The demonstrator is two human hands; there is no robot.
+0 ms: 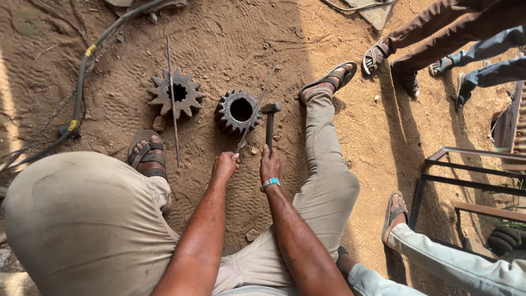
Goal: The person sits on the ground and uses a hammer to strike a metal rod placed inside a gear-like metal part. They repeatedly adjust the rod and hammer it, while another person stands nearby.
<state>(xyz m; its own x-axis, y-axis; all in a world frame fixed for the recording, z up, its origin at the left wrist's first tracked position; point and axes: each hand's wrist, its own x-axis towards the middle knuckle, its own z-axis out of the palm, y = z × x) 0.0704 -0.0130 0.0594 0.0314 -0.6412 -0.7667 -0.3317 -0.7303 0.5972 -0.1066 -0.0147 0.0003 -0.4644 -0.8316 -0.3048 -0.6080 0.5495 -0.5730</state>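
A rusty toothed gear with a round bore stands on the sandy ground. My right hand grips the handle of a hammer whose head hovers right beside the gear's rim. My left hand pinches the near end of a thin metal rod that slants up across the gear's right edge. A second, flatter star-shaped gear lies to the left, with another thin rod lying across it. I am sitting on the ground, legs spread around the gears.
A thick cable with yellow bands curves along the left. Other people's sandalled feet and legs stand at the upper right and lower right. A dark metal frame sits at the right. Small stones dot the sand.
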